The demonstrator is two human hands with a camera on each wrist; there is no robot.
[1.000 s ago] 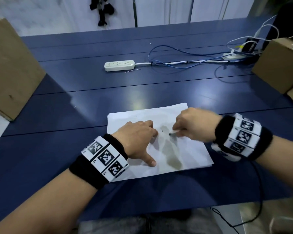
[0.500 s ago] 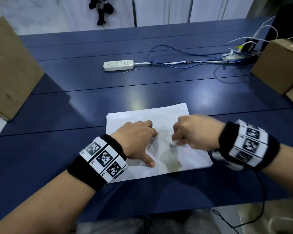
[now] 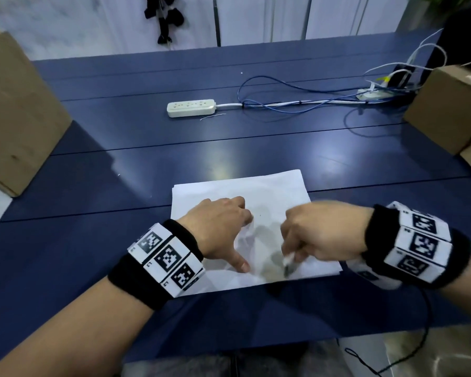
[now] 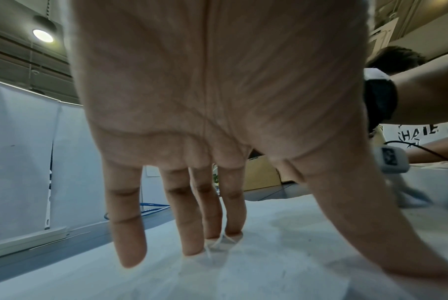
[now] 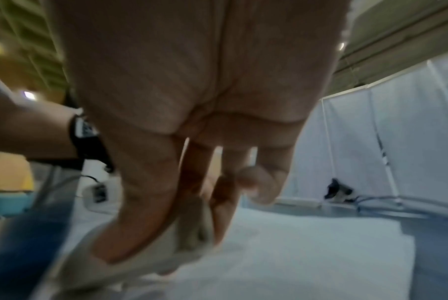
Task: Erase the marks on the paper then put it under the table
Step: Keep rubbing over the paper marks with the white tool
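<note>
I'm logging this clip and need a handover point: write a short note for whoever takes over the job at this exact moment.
Left hand: open, fingers spread, pressing the white sheet of paper flat on the dark blue slatted table.
Right hand: pinching a small white eraser, its tip on the paper's near edge; blurred.
Done: erasing is under way; a grey smudge shows around the eraser, so marks remain.
Left: finish rubbing out the smudge, then put the paper under the table.
</note>
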